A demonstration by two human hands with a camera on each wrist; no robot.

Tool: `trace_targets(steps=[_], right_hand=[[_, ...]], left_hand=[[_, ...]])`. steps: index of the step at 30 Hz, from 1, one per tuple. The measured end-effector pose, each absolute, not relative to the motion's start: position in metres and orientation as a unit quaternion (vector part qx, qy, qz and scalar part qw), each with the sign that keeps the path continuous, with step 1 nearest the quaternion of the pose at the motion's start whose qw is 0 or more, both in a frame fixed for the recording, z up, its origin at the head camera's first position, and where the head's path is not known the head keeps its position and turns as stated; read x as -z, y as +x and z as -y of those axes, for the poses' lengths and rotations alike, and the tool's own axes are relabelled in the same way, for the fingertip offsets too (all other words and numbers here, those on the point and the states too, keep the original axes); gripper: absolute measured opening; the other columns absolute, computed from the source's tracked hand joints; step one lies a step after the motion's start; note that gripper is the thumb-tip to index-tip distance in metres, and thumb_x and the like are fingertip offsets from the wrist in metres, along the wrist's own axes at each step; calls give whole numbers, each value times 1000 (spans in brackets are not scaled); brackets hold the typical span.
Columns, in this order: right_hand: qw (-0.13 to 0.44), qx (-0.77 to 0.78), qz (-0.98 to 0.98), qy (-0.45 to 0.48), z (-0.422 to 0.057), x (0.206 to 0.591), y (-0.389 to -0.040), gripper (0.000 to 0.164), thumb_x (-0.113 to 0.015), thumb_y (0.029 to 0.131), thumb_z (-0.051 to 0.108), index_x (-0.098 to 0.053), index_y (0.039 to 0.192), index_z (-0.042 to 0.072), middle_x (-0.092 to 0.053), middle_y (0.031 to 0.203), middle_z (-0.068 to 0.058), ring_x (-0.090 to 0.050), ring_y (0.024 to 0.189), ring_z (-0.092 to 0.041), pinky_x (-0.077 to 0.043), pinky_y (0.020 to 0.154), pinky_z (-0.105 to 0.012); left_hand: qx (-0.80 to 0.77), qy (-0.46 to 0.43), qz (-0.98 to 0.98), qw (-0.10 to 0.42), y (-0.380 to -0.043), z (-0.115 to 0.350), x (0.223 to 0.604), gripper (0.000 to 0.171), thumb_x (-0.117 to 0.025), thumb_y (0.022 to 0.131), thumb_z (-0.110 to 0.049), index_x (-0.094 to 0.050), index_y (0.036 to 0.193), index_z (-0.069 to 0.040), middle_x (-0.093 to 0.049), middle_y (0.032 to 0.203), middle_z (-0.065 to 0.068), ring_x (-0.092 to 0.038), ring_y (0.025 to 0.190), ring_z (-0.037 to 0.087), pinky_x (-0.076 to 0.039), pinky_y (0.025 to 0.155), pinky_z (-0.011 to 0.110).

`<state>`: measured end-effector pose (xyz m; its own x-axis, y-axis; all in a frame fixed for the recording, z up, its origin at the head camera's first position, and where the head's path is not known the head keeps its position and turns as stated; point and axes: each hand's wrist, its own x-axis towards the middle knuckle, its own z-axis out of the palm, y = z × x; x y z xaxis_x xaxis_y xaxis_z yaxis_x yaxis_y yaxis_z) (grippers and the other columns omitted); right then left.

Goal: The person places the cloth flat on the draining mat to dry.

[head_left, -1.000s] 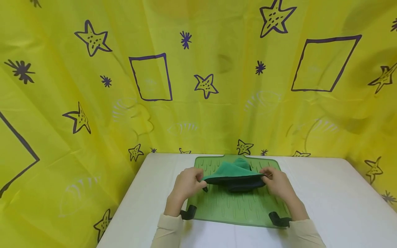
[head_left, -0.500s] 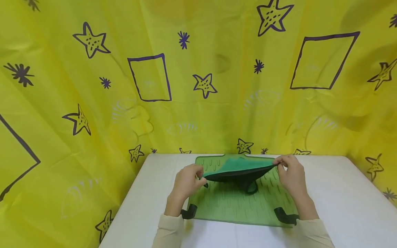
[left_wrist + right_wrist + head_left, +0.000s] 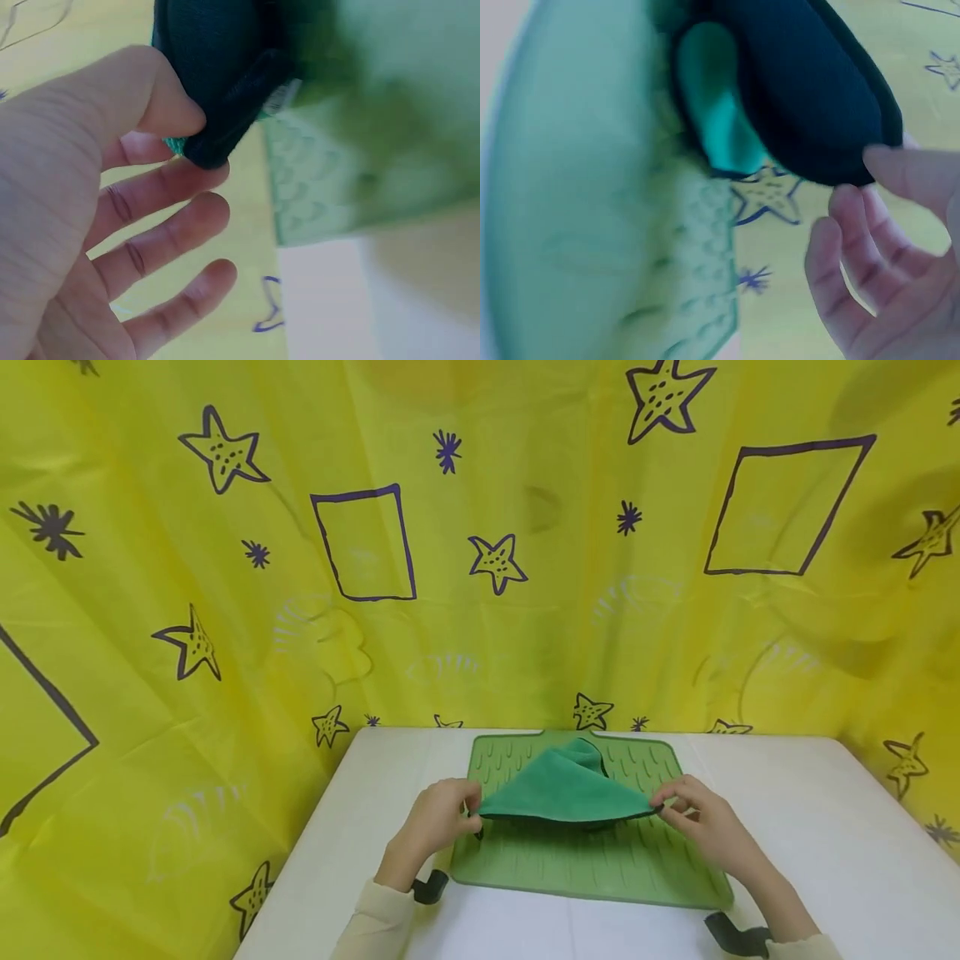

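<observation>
A cloth (image 3: 562,789), green on top with a dark underside and dark edging, hangs stretched between my two hands over a green ridged mat (image 3: 592,872). My left hand (image 3: 429,828) pinches its left corner; in the left wrist view, thumb and forefinger grip the dark cloth (image 3: 217,67) near a small white label (image 3: 281,96), the other fingers spread. My right hand (image 3: 708,822) pinches the right corner; the right wrist view shows the thumb on the dark side of the cloth (image 3: 817,97), fingers behind. The cloth's far part is folded up in a small peak.
The mat lies on a white table (image 3: 810,827). A yellow curtain (image 3: 555,635) with drawn stars and squares stands behind the table and along its sides. Dark wrist mounts (image 3: 430,887) sit at both cuffs.
My right hand has moved outward, rising and then coming down, and my left hand has lowered a little. The cloth is stretched wider, its green face now showing where the dark underside was.
</observation>
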<state>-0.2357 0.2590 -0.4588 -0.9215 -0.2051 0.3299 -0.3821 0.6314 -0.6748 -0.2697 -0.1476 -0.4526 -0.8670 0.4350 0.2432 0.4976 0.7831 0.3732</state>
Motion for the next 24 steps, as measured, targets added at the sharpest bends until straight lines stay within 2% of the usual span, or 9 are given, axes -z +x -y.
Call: trace_targets(steps=[4, 8, 12, 16, 19, 24], right_hand=[[76, -406, 881, 230, -267, 477, -232, 21, -65, 95, -2, -69, 97, 19, -58, 101, 1, -52, 79, -1, -48, 67, -23], [6, -408, 867, 286, -273, 485, -229, 19, -66, 94, 0, -68, 98, 18, -60, 97, 3, -53, 81, -3, -45, 69, -22], [-70, -399, 862, 304, -278, 486, -226, 13, -68, 94, 6, -69, 98, 18, -61, 97, 4, -53, 90, -3, -47, 75, -21], [-121, -399, 858, 301, -283, 486, -224, 9, -69, 93, 8, -70, 95, 16, -58, 94, 1, -48, 87, 0, -44, 73, -22], [-138, -396, 857, 298, -286, 488, -223, 9, -68, 92, 7, -69, 94, 16, -57, 93, 1, -46, 85, 1, -41, 70, -22], [-135, -383, 870, 280, -285, 491, -223, 9, -69, 92, 10, -69, 94, 18, -57, 95, 5, -46, 86, 2, -43, 72, -22]], left_hand=[[183, -260, 947, 56, -267, 152, 465, 24, -80, 79, -11, -57, 74, -19, -58, 74, -8, -46, 69, 6, -39, 58, 22], [149, -272, 950, 45, -265, 151, 469, 23, -80, 78, -12, -59, 74, -20, -55, 73, -11, -46, 69, 6, -40, 60, 21], [145, -274, 950, 15, -263, 150, 470, 24, -80, 75, -11, -59, 73, -21, -54, 74, -12, -45, 69, 5, -40, 61, 21], [148, -276, 950, -23, -259, 147, 474, 28, -82, 74, -12, -57, 71, -24, -53, 73, -13, -45, 66, 4, -39, 60, 21], [146, -278, 949, -36, -256, 144, 475, 29, -82, 73, -11, -56, 69, -23, -52, 70, -14, -43, 63, 4, -38, 58, 22], [128, -282, 950, -39, -249, 139, 474, 30, -82, 71, -10, -55, 68, -23, -48, 66, -13, -42, 60, 4, -36, 55, 22]])
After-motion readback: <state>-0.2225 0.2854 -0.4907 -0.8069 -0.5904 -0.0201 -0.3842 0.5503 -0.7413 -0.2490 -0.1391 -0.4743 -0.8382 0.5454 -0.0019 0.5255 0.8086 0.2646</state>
